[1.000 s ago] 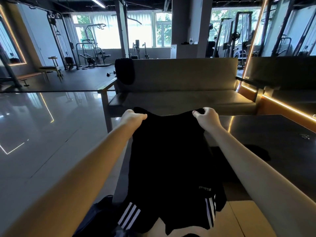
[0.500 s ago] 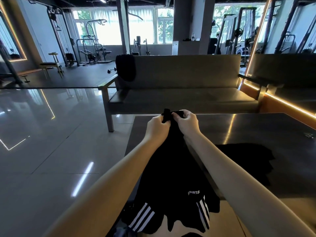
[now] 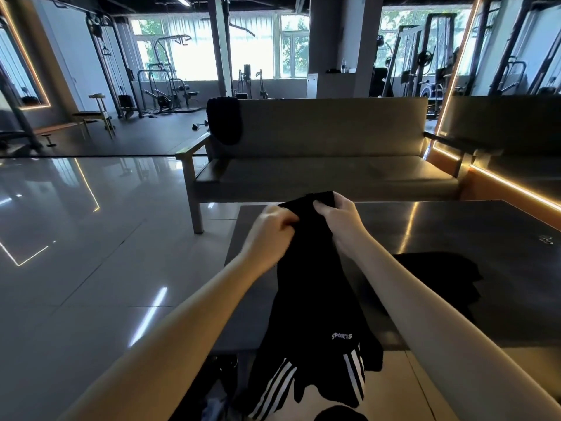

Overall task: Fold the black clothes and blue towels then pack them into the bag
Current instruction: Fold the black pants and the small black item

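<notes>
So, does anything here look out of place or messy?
Slightly. One black garment hangs over the back of the bench, away from the table. A second, rumpled garment lies unfolded on the table. The shorts, gripped by the left hand and right hand, look fine. Nothing spilled or broken.

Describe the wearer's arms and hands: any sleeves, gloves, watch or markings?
Nothing worn that shows: the left hand and right hand have no gloves. The left forearm and right forearm are uncovered to the frame edge, with no sleeves, watch, bands or markings. Motion blur on the left hand could hide a thin ring.
</notes>
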A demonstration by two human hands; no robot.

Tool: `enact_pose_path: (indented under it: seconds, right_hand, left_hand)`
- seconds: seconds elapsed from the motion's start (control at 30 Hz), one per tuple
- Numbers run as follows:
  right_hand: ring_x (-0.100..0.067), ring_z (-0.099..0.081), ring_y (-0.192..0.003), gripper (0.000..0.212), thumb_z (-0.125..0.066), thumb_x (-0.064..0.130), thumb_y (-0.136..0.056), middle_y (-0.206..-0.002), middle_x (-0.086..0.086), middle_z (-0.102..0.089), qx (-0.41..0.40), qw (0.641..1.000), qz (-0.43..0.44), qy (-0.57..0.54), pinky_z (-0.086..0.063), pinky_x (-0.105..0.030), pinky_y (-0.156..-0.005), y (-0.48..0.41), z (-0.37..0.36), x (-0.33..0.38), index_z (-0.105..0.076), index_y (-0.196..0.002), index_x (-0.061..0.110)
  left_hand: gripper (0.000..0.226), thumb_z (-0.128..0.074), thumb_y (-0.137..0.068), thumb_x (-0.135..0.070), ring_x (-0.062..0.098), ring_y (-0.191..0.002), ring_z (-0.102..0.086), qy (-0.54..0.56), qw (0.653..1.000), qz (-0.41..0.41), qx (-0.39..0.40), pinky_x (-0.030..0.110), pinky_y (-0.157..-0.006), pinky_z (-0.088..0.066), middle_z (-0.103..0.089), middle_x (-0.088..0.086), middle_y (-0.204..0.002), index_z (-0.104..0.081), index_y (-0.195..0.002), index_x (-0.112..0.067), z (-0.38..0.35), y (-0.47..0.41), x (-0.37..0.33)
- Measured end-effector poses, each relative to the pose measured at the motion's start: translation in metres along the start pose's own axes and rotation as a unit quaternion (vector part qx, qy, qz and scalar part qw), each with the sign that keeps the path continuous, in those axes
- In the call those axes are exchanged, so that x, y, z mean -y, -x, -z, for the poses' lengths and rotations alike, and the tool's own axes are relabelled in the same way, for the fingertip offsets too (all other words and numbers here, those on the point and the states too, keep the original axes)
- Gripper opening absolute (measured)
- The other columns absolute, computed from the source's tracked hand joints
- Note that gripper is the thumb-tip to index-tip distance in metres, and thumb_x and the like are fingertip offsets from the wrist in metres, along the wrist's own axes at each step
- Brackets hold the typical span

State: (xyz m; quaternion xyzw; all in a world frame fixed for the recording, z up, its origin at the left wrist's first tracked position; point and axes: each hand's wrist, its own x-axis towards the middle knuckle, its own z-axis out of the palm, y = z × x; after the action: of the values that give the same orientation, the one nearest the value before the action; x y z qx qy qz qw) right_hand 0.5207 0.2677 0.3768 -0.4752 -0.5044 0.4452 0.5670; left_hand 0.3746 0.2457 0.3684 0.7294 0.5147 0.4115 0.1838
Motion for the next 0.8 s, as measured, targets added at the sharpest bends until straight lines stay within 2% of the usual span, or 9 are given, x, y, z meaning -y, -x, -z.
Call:
enact_pose_path:
  seconds: [0.07, 0.17, 0.23, 0.37, 0.43, 0.5, 0.6, 0.67, 0.8]
  right_hand:
    - [-0.028, -0.067, -0.092, 0.018, -0.057, 0.004, -0.090, -0.092, -0.009, -0.070, 0.047, 0.998, 0.039, 0.015, -0.053, -0.045, -0.091, 0.002, 0.006, 0.004, -0.068, -0.089, 0.018]
    - [-0.016, -0.064, -0.087, 0.026, -0.053, -0.004, -0.091, -0.087, -0.001, -0.068, 0.105, 0.991, 0.084, 0.010, -0.053, -0.033, -0.083, 0.006, 0.010, 0.012, -0.066, -0.090, 0.018]
    - [-0.011, -0.063, -0.083, 0.026, -0.052, -0.006, -0.091, -0.085, 0.001, -0.067, 0.120, 0.989, 0.089, -0.002, -0.051, -0.025, -0.077, 0.007, 0.011, 0.018, -0.065, -0.091, 0.017]
    - [-0.010, -0.063, -0.082, 0.024, -0.053, -0.004, -0.091, -0.085, 0.001, -0.066, 0.097, 0.990, 0.098, -0.015, -0.050, -0.022, -0.076, 0.008, 0.015, 0.026, -0.065, -0.092, 0.016]
    - [-0.013, -0.063, -0.084, 0.023, -0.054, -0.002, -0.091, -0.085, 0.000, -0.067, 0.081, 0.993, 0.087, -0.016, -0.052, -0.026, -0.079, 0.008, 0.018, 0.028, -0.066, -0.091, 0.017]
    - [-0.016, -0.064, -0.083, 0.019, -0.058, 0.001, -0.090, -0.083, 0.000, -0.067, 0.062, 0.996, 0.070, 0.000, -0.053, -0.032, -0.081, 0.008, 0.021, 0.030, -0.067, -0.088, 0.017]
    - [-0.011, -0.062, -0.072, 0.016, -0.063, 0.000, -0.087, -0.078, 0.001, -0.065, 0.055, 0.994, 0.068, 0.060, -0.051, -0.023, -0.071, 0.009, 0.028, 0.039, -0.066, -0.087, 0.016]
    - [-0.006, -0.059, -0.065, 0.021, -0.063, -0.005, -0.083, -0.076, 0.002, -0.063, 0.078, 0.986, 0.071, 0.131, -0.048, -0.014, -0.062, 0.013, 0.031, 0.049, -0.064, -0.087, 0.015]
    - [-0.010, -0.059, -0.064, 0.029, -0.064, -0.008, -0.077, -0.081, 0.000, -0.065, 0.159, 0.966, 0.052, 0.198, -0.049, -0.019, -0.064, 0.015, 0.026, 0.069, -0.063, -0.094, 0.016]
  left_hand:
    - [0.036, -0.062, -0.079, -0.001, 0.017, -0.097, -0.053, 0.020, 0.997, 0.054, -0.054, 0.027, -0.088, -0.046, -0.044, 0.000, -0.107, -0.056, -0.109, -0.019, 0.015, -0.006, 0.015]
    - [0.066, -0.074, -0.076, -0.007, 0.019, -0.114, -0.049, 0.098, 0.988, 0.102, 0.065, 0.033, -0.096, -0.047, -0.045, 0.003, -0.124, -0.040, -0.130, -0.022, 0.030, -0.011, 0.025]
    - [0.059, -0.075, -0.078, -0.010, 0.018, -0.114, -0.050, 0.114, 0.983, 0.092, 0.111, 0.030, -0.091, -0.049, -0.048, 0.001, -0.123, -0.042, -0.126, -0.021, 0.036, -0.011, 0.023]
    - [0.040, -0.072, -0.082, -0.009, 0.018, -0.095, -0.057, 0.146, 0.983, 0.079, 0.081, 0.020, -0.070, -0.051, -0.056, 0.007, -0.108, -0.047, -0.113, -0.016, 0.045, -0.005, 0.017]
    - [0.035, -0.071, -0.083, -0.010, 0.019, -0.092, -0.061, 0.134, 0.987, 0.065, 0.061, 0.020, -0.069, -0.052, -0.059, 0.004, -0.100, -0.048, -0.109, -0.015, 0.047, -0.002, 0.013]
    - [0.033, -0.069, -0.084, -0.008, 0.019, -0.093, -0.061, 0.128, 0.991, 0.043, 0.025, 0.020, -0.069, -0.052, -0.059, 0.003, -0.103, -0.051, -0.110, -0.013, 0.052, 0.001, 0.007]
    - [0.031, -0.067, -0.085, -0.005, 0.020, -0.096, -0.061, 0.129, 0.992, 0.010, 0.009, 0.018, -0.072, -0.051, -0.060, 0.004, -0.109, -0.055, -0.112, -0.015, 0.067, -0.003, -0.005]
    - [0.028, -0.066, -0.086, -0.008, 0.015, -0.092, -0.060, 0.088, 0.996, -0.010, 0.018, 0.014, -0.073, -0.048, -0.060, 0.004, -0.105, -0.055, -0.110, -0.019, 0.079, -0.007, -0.016]
    - [0.033, -0.070, -0.084, -0.016, 0.006, -0.087, -0.056, 0.010, 1.000, -0.026, 0.001, 0.010, -0.073, -0.044, -0.056, -0.005, -0.102, -0.056, -0.114, -0.019, 0.093, -0.020, -0.041]
